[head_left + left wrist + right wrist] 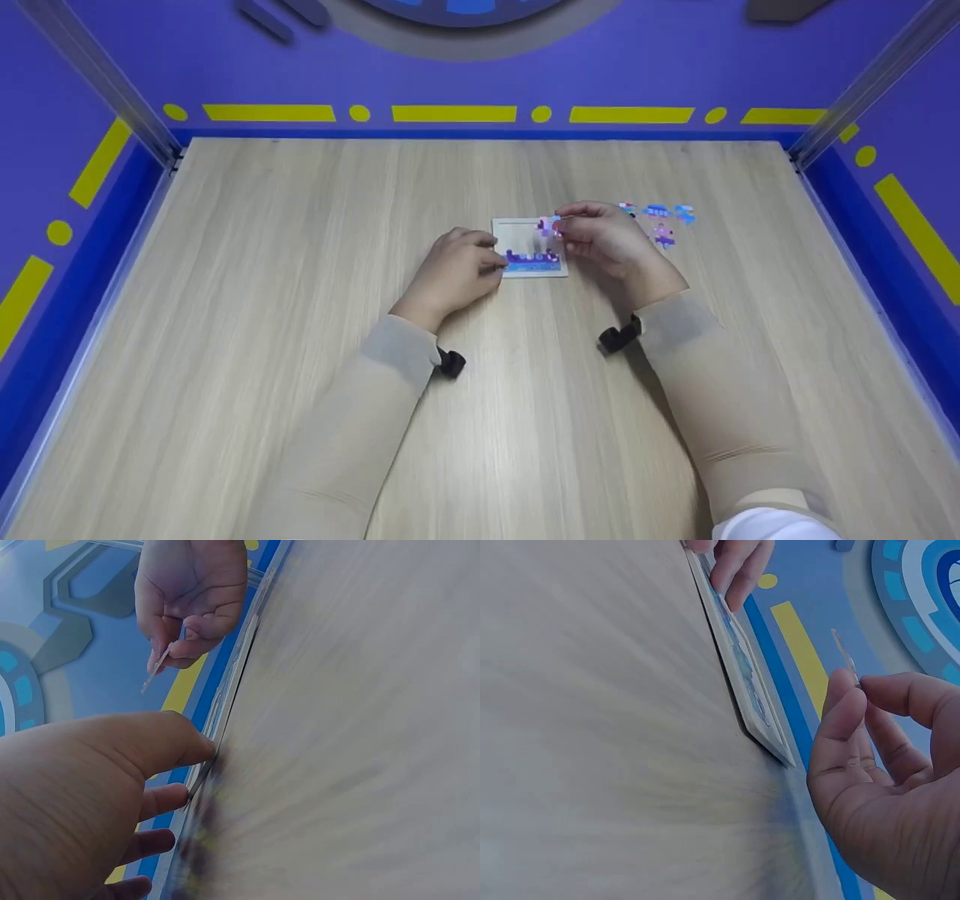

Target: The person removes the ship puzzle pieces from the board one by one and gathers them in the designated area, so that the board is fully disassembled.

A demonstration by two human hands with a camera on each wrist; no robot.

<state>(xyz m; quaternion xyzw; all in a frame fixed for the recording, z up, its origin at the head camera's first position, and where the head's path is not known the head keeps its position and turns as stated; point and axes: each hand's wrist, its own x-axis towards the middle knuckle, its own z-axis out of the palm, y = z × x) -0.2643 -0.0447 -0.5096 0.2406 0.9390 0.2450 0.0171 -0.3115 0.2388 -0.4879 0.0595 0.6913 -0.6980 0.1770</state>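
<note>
A small square puzzle tray [534, 274] with a pale frame lies on the table, its lower part filled with blue and purple puzzle pieces [532, 262]. My left hand [459, 271] rests at the tray's left edge; in the left wrist view the thumb [176, 741] and a fingertip touch the frame, the other fingers loosely extended. Over the tray's upper right corner, my right hand [607, 238] pinches a thin pink and purple puzzle piece [547, 226] between thumb and fingers. The right wrist view shows this piece [844, 655] edge-on, raised above the tray.
Several loose puzzle pieces [663, 235] lie on the wooden table [300, 247] just right of my right hand, partly behind it. Blue panels [465, 82] with yellow markings stand along the table's back and sides. Each wrist wears a black camera mount [619, 339].
</note>
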